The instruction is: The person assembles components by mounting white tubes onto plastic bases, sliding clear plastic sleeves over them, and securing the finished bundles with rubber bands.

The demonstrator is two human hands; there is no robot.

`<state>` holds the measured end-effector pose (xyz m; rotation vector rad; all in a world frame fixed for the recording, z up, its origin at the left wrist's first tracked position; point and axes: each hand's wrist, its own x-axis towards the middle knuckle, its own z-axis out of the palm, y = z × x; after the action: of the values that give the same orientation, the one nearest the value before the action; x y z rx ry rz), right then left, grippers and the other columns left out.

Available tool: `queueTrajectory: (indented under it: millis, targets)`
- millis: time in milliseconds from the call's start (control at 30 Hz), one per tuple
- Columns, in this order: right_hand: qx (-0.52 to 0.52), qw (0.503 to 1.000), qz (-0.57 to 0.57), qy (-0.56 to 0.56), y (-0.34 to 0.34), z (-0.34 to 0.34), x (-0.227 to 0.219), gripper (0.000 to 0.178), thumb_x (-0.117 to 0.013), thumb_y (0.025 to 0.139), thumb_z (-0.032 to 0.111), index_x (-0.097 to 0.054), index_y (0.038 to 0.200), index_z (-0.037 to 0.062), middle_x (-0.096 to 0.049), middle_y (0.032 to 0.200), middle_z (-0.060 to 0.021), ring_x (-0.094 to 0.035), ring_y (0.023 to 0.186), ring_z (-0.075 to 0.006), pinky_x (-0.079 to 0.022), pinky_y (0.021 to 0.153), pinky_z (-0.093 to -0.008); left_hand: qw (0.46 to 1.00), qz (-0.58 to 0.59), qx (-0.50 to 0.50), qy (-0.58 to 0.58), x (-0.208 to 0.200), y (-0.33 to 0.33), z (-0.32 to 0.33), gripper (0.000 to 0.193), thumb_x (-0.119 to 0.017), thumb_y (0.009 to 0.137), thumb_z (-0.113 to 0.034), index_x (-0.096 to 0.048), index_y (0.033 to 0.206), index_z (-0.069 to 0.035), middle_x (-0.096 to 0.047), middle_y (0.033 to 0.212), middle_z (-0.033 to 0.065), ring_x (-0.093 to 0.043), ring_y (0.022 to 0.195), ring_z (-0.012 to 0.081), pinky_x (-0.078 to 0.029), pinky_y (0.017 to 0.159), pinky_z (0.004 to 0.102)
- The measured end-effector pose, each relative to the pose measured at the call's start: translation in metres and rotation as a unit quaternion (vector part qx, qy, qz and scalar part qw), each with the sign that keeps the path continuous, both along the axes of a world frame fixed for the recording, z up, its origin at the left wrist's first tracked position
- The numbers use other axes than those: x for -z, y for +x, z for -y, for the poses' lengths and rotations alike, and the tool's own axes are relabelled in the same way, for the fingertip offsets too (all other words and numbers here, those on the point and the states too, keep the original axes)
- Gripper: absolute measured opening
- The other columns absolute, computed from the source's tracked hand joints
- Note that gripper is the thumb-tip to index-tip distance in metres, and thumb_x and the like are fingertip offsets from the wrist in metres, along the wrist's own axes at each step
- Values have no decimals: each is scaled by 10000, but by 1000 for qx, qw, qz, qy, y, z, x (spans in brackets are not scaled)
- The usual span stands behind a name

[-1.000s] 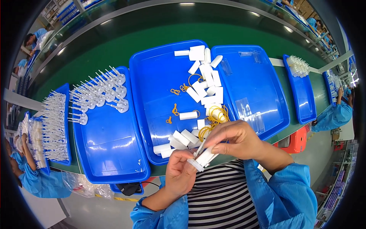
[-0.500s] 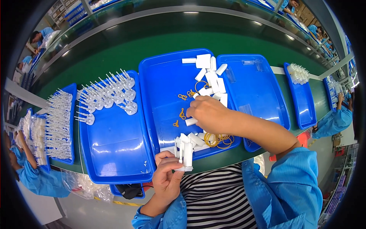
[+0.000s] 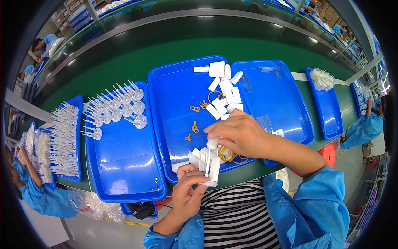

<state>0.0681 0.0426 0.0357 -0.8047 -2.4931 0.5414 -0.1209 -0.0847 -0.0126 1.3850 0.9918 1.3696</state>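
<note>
At the front edge of the middle blue tray (image 3: 166,103), my left hand (image 3: 185,194) pinches a small translucent base (image 3: 212,183) with a thin white stem. A white block (image 3: 214,168) stands upright on that base. My right hand (image 3: 242,130) is closed on another white block (image 3: 212,143), held just above the stem; whether they touch I cannot tell. Behind my left hand lies a pile of white blocks (image 3: 195,157), with yellow-brown rubber bands (image 3: 226,154) beside it. More white blocks (image 3: 227,89) and several knotted rubber bands (image 3: 195,126) lie farther back in the tray.
Left of me, a blue tray (image 3: 124,166) holds clear bases with thin stems (image 3: 134,106). Beyond it stands a tray packed with white stemmed parts (image 3: 64,141). On the right, a blue tray (image 3: 286,99) holds clear plastic pieces. A co-worker (image 3: 365,126) sits farther right.
My right hand has come nearer, from the middle of the tray to just above the left hand's part, bringing a white block along. The left hand has shifted slightly right.
</note>
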Motion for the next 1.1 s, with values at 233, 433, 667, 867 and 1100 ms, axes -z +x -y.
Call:
queueTrajectory:
  millis: [233, 433, 667, 867, 1100]
  targets:
    - [-19, 997, -36, -69, 12, 6, -13, 202, -681, 711, 55, -633, 903, 97, -645, 1013, -60, -624, 880, -194, -474, 743, -291, 999, -41, 11, 4, -4, 5, -6, 131, -623, 812, -80, -614, 941, -58, -620, 899, 74, -465, 910, 238, -360, 828, 326]
    - [-18, 922, -141, -361, 26, 0, -8, 148, -660, 782, 42, -619, 924, 33, -637, 985, -89, -629, 893, -154, -503, 724, -256, 989, -125, 35, 65, -8, 7, -12, 134, -623, 794, -62, -622, 927, -78, -627, 883, 63, -483, 853, 243, -359, 803, 330]
    - [4, 812, -231, -536, 41, 0, 2, 148, -686, 766, 24, -647, 906, -3, -653, 919, -82, -626, 849, -120, -488, 724, -223, 978, -171, 59, 101, -14, 11, -16, 131, -632, 777, -63, -642, 906, -89, -624, 878, 40, -473, 850, 248, -361, 797, 329]
    - [-23, 848, -194, -493, 42, 5, -5, 109, -738, 710, 38, -706, 814, 34, -677, 805, -74, -626, 761, -131, -454, 693, -253, 970, -185, 121, 97, -17, 10, -19, 102, -636, 776, -83, -661, 875, -93, -623, 868, 36, -468, 876, 250, -366, 812, 335]
    - [-62, 879, -207, -425, 29, 24, -4, 118, -766, 685, 85, -714, 788, 59, -690, 771, -63, -636, 698, -146, -417, 682, -261, 999, 2, 10, 47, -3, 19, -15, 248, -712, 734, -165, -581, 883, -16, -569, 991, 131, -493, 977, 303, -391, 851, 391]
